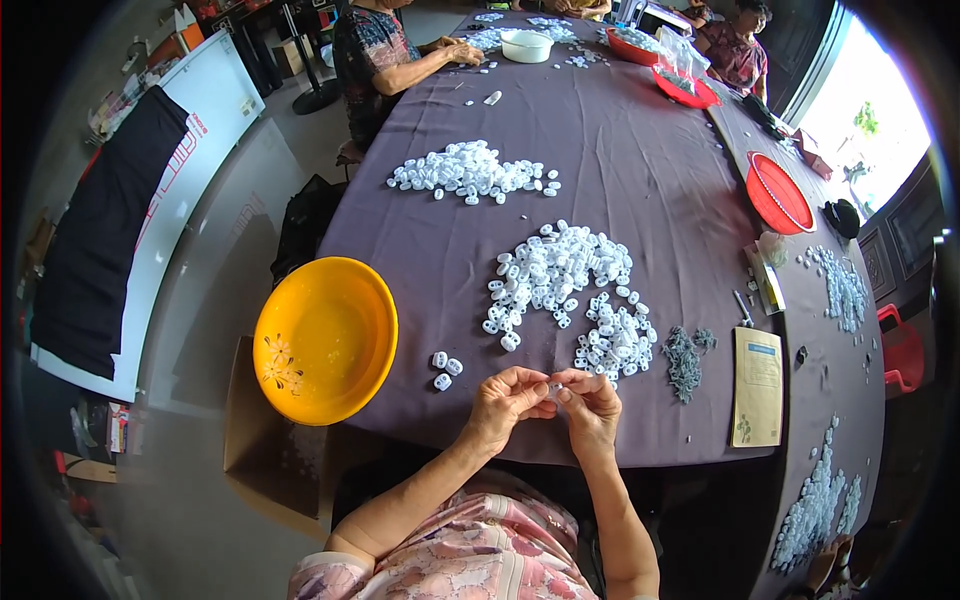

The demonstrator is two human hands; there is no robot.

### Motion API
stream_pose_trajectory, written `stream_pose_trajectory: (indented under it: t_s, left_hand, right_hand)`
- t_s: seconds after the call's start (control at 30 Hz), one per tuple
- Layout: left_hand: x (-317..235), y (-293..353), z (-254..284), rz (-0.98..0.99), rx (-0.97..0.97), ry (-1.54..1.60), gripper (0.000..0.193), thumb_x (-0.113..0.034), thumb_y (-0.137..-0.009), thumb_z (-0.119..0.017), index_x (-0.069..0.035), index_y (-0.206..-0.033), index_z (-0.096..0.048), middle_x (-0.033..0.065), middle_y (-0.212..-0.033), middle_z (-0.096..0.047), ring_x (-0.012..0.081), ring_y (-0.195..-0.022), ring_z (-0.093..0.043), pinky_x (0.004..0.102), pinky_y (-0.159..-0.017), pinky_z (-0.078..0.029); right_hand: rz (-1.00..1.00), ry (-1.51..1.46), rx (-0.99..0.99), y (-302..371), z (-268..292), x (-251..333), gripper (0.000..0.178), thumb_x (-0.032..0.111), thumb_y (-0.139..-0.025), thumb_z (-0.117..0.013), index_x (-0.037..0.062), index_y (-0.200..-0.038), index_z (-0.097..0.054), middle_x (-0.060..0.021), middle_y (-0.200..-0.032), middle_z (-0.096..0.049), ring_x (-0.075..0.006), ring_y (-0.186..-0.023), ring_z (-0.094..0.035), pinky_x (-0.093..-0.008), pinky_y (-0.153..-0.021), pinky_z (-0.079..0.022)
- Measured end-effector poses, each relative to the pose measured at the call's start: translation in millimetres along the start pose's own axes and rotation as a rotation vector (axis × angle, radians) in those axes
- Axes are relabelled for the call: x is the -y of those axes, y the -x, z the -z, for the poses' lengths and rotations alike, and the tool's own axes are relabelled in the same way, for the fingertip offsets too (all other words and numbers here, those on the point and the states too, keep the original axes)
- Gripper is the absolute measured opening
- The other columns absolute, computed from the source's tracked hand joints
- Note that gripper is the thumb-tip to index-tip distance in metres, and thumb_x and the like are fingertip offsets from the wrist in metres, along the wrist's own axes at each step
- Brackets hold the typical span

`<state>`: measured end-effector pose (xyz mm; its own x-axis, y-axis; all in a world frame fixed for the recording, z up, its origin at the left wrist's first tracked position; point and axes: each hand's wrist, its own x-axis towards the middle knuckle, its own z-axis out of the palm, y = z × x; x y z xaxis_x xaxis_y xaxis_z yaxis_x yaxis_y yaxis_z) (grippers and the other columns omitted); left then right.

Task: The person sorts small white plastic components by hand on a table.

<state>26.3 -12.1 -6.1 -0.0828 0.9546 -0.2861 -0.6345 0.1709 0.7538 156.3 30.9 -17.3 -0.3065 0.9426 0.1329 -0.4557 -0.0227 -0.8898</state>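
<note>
At the table's near edge, my left hand (503, 408) and my right hand (592, 412) meet with fingertips pinched together. Between them is a small white plastic piece (555, 387), mostly covered by the fingers. Just beyond lies a curved heap of small white oval pieces (560, 265) with dark openings. Its nearer right part (613, 340) reaches close to my right hand. A few loose white pieces (443, 381) sit to the left of my left hand. Right of the heap is a small pile of thin grey parts (684, 365).
A yellow basin (384, 340) stands at the left edge above a cardboard box (240, 440). Farther off is another white heap (465, 168). A tan envelope (758, 400), a red basket (805, 215) and more piles lie right. Other people sit around the far end near a white basin (527, 52).
</note>
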Motion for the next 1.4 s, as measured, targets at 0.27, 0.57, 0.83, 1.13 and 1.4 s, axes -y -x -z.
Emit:
stream_pose_trajectory:
  t_s: [0.27, 0.57, 0.83, 1.13, 1.4]
  left_hand:
    - [-1.5, 3.1, -2.6, 0.012, 0.074, 0.14, 0.015, -0.011, -0.086, -0.054, -0.002, -0.098, -0.057, 0.0072, -0.091, -0.061, 0.0175, -0.083, -0.06, 0.0339, -0.075, -0.052]
    - [15.0, -3.6, 16.8, 0.129, 0.223, 0.422, 0.017, -0.014, -0.083, -0.059, -0.01, -0.099, -0.058, 0.0024, -0.089, -0.06, 0.0136, -0.086, -0.056, 0.0307, -0.076, -0.046]
    - [8.6, -4.5, 13.7, 0.133, 0.176, 0.428, 0.021, -0.013, -0.082, -0.059, -0.007, -0.103, -0.06, 0.0059, -0.097, -0.062, 0.0154, -0.087, -0.058, 0.0322, -0.081, -0.046]
    - [5.8, -7.7, 18.5, 0.101, 0.176, 0.281, 0.024, -0.016, -0.086, -0.054, -0.001, -0.105, -0.058, 0.0073, -0.09, -0.062, 0.0153, -0.083, -0.06, 0.0326, -0.077, -0.049]
    - [4.8, -7.2, 16.8, 0.123, 0.169, 0.264, 0.023, -0.016, -0.086, -0.054, -0.001, -0.104, -0.058, 0.0058, -0.086, -0.062, 0.0146, -0.081, -0.06, 0.031, -0.076, -0.049]
  right_hand:
    - [0.026, -0.009, -0.033, 2.8, -3.6, -1.8, 0.014, -0.01, -0.077, -0.056, 0.0016, -0.076, -0.05, -0.0119, -0.092, -0.058, -0.012, -0.078, -0.056, -0.0245, -0.069, -0.048]
    - [-0.02, -0.009, -0.026, 5.3, -8.1, 0.1, 0.013, -0.01, -0.077, -0.057, 0.0008, -0.077, -0.051, -0.0117, -0.094, -0.058, -0.0119, -0.08, -0.056, -0.0243, -0.073, -0.048]
    - [0.091, 0.188, -0.018, 4.7, -7.6, -0.2, 0.012, -0.01, -0.077, -0.058, 0.0013, -0.077, -0.053, -0.0106, -0.094, -0.059, -0.0111, -0.084, -0.054, -0.0234, -0.075, -0.045]
    - [0.143, 0.266, -0.068, 5.9, -6.8, 0.8, 0.012, -0.009, -0.077, -0.058, 0.0007, -0.081, -0.053, -0.0096, -0.086, -0.061, -0.011, -0.079, -0.055, -0.0237, -0.073, -0.044]
    - [0.183, 0.359, -0.005, 6.2, -7.6, 2.2, 0.015, -0.011, -0.075, -0.059, 0.0015, -0.078, -0.051, -0.0092, -0.085, -0.059, -0.011, -0.077, -0.054, -0.0223, -0.07, -0.042]
